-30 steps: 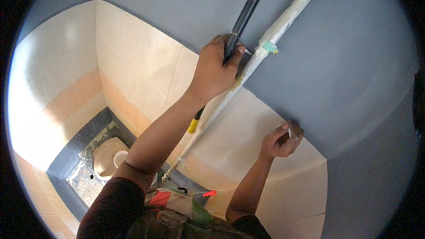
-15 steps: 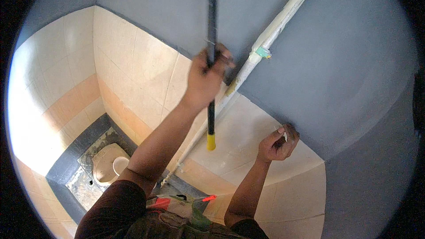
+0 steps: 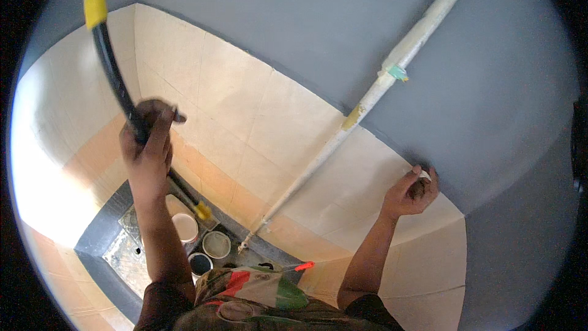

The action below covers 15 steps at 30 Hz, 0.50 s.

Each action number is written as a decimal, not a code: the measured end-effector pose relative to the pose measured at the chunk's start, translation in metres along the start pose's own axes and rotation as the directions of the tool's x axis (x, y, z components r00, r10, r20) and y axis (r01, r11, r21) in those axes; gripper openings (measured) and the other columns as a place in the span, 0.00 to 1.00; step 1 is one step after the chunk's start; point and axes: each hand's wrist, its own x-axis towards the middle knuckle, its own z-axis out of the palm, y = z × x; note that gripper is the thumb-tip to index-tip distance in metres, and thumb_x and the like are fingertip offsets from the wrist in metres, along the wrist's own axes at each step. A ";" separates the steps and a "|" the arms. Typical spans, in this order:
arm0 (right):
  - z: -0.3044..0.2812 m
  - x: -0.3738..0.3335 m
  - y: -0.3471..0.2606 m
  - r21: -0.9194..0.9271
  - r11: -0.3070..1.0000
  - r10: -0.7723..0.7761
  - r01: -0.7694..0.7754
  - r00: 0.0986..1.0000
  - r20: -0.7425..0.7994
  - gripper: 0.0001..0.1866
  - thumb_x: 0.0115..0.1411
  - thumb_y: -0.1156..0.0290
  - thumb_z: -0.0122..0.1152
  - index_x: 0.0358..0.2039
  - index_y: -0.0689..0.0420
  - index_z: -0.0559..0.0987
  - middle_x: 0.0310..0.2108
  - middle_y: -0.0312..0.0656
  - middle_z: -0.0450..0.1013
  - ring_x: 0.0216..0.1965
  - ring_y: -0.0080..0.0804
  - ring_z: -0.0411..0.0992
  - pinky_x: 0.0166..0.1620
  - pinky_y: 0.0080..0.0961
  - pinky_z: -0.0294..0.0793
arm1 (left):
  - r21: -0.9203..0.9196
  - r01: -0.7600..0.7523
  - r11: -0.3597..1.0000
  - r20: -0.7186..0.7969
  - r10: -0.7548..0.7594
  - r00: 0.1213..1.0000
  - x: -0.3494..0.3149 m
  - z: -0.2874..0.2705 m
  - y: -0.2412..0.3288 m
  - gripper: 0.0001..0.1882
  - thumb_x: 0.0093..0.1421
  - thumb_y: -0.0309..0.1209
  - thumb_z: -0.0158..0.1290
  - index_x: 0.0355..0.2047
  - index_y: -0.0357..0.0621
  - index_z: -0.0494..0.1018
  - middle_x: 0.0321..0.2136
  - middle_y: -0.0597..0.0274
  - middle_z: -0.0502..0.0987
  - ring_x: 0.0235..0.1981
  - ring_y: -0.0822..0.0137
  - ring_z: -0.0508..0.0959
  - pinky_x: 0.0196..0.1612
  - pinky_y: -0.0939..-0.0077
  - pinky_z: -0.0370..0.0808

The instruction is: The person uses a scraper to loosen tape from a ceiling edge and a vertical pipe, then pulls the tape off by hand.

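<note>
My left hand (image 3: pixel 147 153) is closed around a black pole (image 3: pixel 112 70) with yellow ends, at the left. The pole slants from the upper left down toward the floor; its top runs out of view. A finger of that hand sticks out to the right. My right hand (image 3: pixel 411 195) is raised at the right, near the line where grey wall meets cream tiles. Its fingers are curled around a small white piece (image 3: pixel 425 175), too small to name. Whether that hand touches the wall, I cannot tell.
A white pipe (image 3: pixel 318 160) with a strip of green tape (image 3: pixel 398 73) runs diagonally along the wall. Low at the left, several round containers, including a grey-topped one (image 3: pixel 217 244) and a dark-filled one (image 3: pixel 200 263), stand by a dark ledge (image 3: pixel 101 238). Bright light glares at far left.
My left hand has swung left and lower with the pole, which has gone from upright to slanted. My right hand has shifted slightly right in view, still holding the white piece. More containers show below.
</note>
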 end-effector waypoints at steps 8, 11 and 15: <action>-0.016 -0.013 -0.091 0.273 0.955 -0.233 0.117 0.865 0.444 0.08 0.70 0.76 0.53 0.43 0.66 0.78 0.38 0.50 0.76 0.28 0.33 0.75 0.31 0.31 0.76 | 0.435 0.393 0.810 -0.190 -0.344 0.920 -0.075 -0.178 -0.154 0.03 0.64 0.26 0.59 0.36 0.39 0.78 0.30 0.65 0.81 0.33 0.72 0.78 0.40 0.76 0.73; 0.009 -0.007 -0.111 0.258 0.961 -0.038 -0.098 0.878 0.477 0.09 0.71 0.75 0.50 0.43 0.64 0.79 0.35 0.46 0.76 0.25 0.28 0.71 0.28 0.25 0.70 | 0.413 0.418 0.809 -0.214 -0.360 0.908 -0.117 -0.218 -0.186 0.02 0.62 0.22 0.58 0.35 0.36 0.78 0.32 0.60 0.82 0.36 0.69 0.79 0.45 0.70 0.76; 0.030 0.030 -0.125 0.347 0.753 0.346 -0.559 0.785 0.513 0.10 0.70 0.73 0.53 0.45 0.62 0.80 0.32 0.41 0.75 0.21 0.20 0.61 0.22 0.18 0.58 | 0.398 0.491 0.775 -0.243 -0.427 0.871 -0.162 -0.257 -0.230 0.03 0.60 0.19 0.58 0.34 0.35 0.78 0.32 0.60 0.81 0.36 0.67 0.79 0.46 0.69 0.76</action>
